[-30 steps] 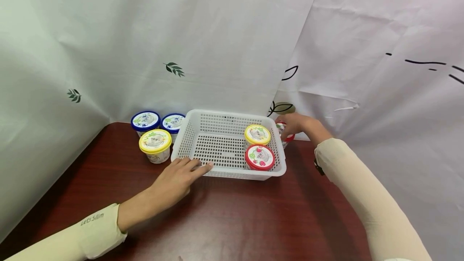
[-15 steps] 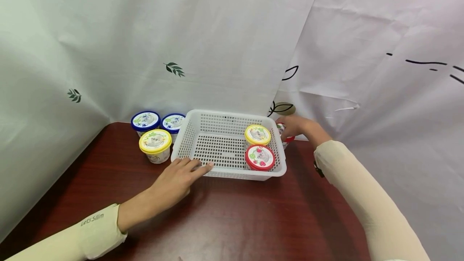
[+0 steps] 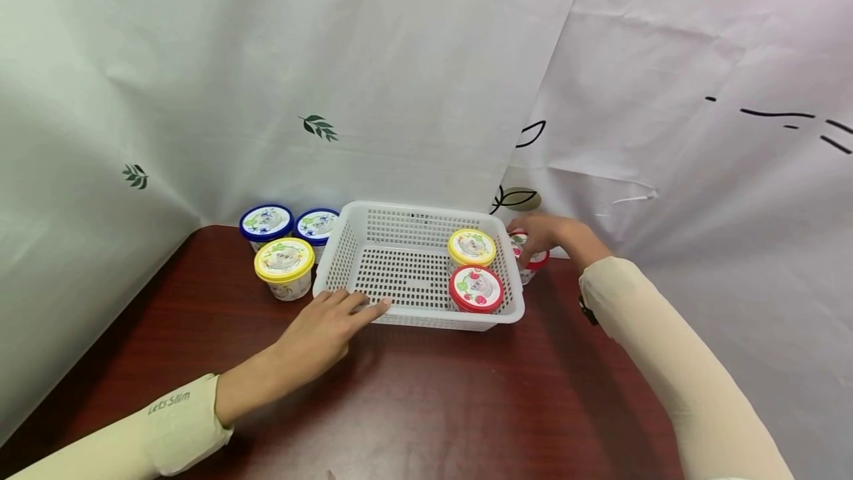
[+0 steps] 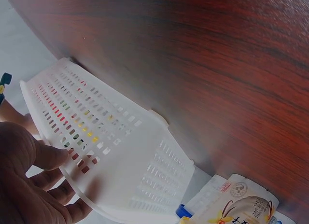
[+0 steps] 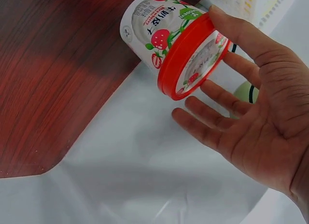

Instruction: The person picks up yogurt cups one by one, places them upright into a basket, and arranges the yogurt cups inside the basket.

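Observation:
My left hand (image 3: pixel 320 332) rests on the near left rim of a white perforated plastic basket (image 3: pixel 393 315). In the left wrist view its thumb lies along the outside of the basket wall (image 4: pixel 130 171). Inside the basket, at its right end, sit a yellow-lidded tub (image 3: pixel 472 245) and a red-lidded tub (image 3: pixel 476 287). Beyond the basket's right side, my right hand (image 3: pixel 548 234) is at another red-lidded tub (image 5: pixel 164 33) with strawberry pictures. The thumb touches the lid's rim, while the loosely extended fingers (image 5: pixel 212 96) spread beside the lid. From the head, the hand partly hides this tub.
Left of the basket stand two blue-lidded tubs (image 3: pixel 266 222) and a yellow-lidded tub (image 3: pixel 284 259). All are on a dark red wooden table (image 3: pixel 426 406). A pale cloth backdrop (image 3: pixel 413 95) hangs close behind the basket and tubs.
The red-lidded tub outside the basket has shifted slightly right and nearer, and more of its lid shows. My right hand has barely moved; the left hand stays in place.

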Motion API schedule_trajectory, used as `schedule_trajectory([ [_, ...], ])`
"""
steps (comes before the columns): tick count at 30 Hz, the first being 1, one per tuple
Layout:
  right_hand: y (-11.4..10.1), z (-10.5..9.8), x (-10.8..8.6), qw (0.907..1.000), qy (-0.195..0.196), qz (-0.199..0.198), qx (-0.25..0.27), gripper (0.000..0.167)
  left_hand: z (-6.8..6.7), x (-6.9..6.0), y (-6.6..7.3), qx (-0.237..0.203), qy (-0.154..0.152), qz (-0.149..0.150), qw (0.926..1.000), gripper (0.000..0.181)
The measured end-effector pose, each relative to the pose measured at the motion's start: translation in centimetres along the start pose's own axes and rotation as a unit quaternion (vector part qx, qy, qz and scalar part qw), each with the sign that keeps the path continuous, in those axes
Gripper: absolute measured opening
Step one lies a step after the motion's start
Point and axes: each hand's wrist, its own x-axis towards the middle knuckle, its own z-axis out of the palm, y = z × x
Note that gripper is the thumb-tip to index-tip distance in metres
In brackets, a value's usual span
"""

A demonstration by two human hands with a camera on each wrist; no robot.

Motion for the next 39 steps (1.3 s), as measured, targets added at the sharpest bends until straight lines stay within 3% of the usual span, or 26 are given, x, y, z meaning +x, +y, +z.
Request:
schedule_trajectory([
  [18, 0.5, 0.3, -0.6, 0.9997, -0.014, 0.002, 0.018, 0.091, -0.2, 0.1, -0.1, -0.003, 0.0, 0.0, 1.0, 0.073],
  [29, 1.4, -1.5, -1.4, 0.9998, -0.018, 0.009, 0.007, 0.09, -0.2, 0.1, -0.2, 0.001, -0.004, 0.005, 1.0, 0.072],
  [39, 0.8, -2.5, -2.1, 0.9994, -0.028, 0.011, 0.017, 0.091, 0.0, 0.0, -0.2, 0.002, -0.007, 0.004, 1.0, 0.072],
])
